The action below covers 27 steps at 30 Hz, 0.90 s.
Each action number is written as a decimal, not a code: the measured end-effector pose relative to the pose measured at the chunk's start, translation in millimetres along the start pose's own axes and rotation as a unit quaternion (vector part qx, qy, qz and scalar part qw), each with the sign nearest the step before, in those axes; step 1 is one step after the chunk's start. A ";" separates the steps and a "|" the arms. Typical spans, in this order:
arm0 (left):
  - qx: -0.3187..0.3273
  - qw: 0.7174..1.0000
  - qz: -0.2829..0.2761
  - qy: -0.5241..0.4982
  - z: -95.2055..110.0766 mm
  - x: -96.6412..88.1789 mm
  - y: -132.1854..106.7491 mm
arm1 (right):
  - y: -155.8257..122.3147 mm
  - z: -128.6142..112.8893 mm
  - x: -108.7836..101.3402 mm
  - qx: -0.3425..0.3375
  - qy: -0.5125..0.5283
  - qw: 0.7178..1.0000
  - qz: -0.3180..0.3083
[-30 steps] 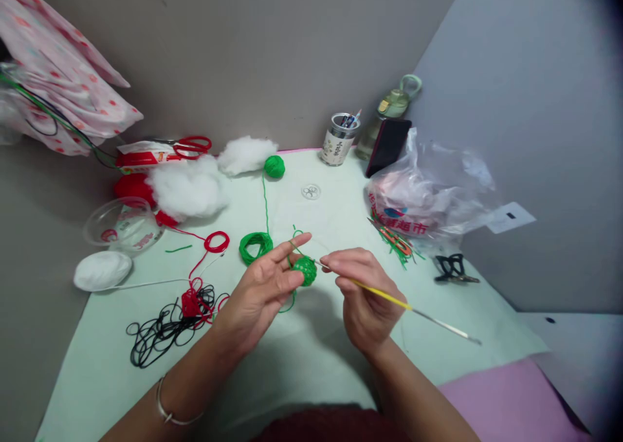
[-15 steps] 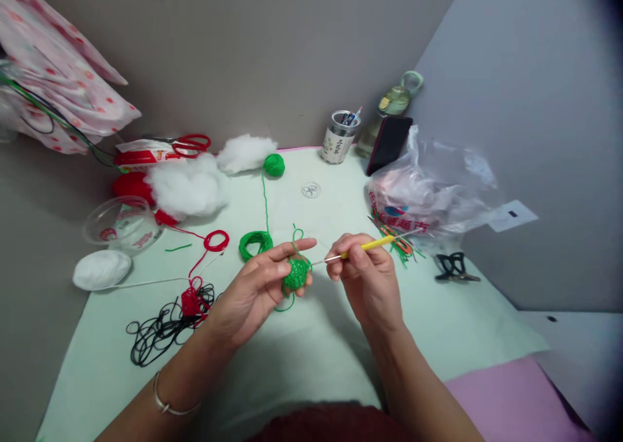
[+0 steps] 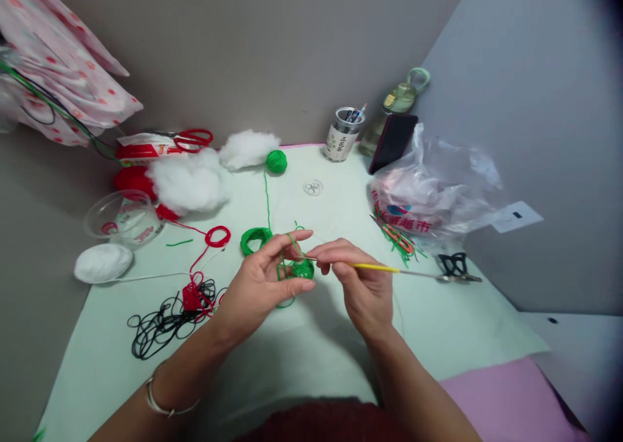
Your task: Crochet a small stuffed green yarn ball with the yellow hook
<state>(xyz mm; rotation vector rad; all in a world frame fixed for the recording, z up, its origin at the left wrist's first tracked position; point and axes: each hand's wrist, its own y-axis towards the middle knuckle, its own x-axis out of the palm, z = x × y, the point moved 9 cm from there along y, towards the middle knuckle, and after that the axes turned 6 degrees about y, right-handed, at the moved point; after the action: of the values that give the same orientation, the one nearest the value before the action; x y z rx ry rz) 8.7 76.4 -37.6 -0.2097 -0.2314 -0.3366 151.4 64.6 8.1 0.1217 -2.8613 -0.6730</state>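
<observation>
My left hand (image 3: 260, 280) pinches a small green crocheted piece (image 3: 302, 270) between thumb and fingers, with green yarn looped over its forefinger. My right hand (image 3: 360, 283) grips a yellow-handled crochet hook (image 3: 389, 270), its tip at the green piece and its metal end pointing right. The yarn runs back past a green coil (image 3: 256, 237) to a green yarn ball (image 3: 276, 161) near the wall. Both hands hover just above the pale green table cover (image 3: 302, 357).
Left: a white yarn ball (image 3: 103, 262), a clear plastic bowl (image 3: 124, 216), white stuffing (image 3: 187, 182), red yarn (image 3: 129, 179), red scissors (image 3: 189, 140), tangled black and red cord (image 3: 170, 315). Right: a plastic bag (image 3: 428, 192), a black hair clip (image 3: 452, 265). At the back: a pen tin (image 3: 343, 137), a phone (image 3: 393, 142), a bottle (image 3: 396, 101).
The hook swung from pointing down-right, up to the right, and now lies level. My left hand turned the green piece and shifted its grip on it.
</observation>
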 end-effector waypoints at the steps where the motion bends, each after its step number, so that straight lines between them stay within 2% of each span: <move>1: -0.003 1.000 -0.003 0.009 1.0 0.7 -0.7 | 0.1 4.1 -0.9 0.014 0.031 0.999 0.003; 4: -0.004 1.000 -0.010 0.026 5.9 2.0 -2.1 | 1.5 15.6 -2.2 0.059 0.105 0.993 0.010; 9: 0.012 0.998 -0.027 0.046 10.7 2.3 -2.6 | 3.7 24.0 -3.1 0.108 0.130 0.985 0.024; 11: 0.009 0.998 -0.039 0.042 9.0 3.9 -2.7 | 3.7 22.1 -1.0 0.100 0.126 0.987 0.009; 14: -0.008 0.998 -0.062 0.008 3.8 9.6 -2.3 | 3.2 11.8 1.1 0.042 0.077 0.996 -0.010; 17: -0.008 0.997 -0.072 -0.004 1.3 14.0 -1.0 | 2.0 0.2 -1.9 -0.018 0.003 1.000 0.016; 19: -0.004 0.998 -0.070 0.005 0.5 14.5 -0.4 | 1.5 -4.0 -3.3 -0.033 -0.018 0.999 0.031; 23: -0.017 0.998 -0.064 0.004 -2.3 13.2 -0.4 | 2.1 2.8 -4.6 0.007 0.012 1.000 0.026; 27: -0.037 0.999 -0.039 -0.001 -2.5 8.1 -0.6 | 2.7 11.7 -2.8 0.042 0.060 0.997 -0.007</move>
<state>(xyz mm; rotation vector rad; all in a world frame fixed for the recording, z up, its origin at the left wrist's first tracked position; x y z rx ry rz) 16.5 72.8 -37.8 -0.2737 -0.2302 -0.4222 151.5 72.4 -1.5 0.1883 -2.7766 -0.5292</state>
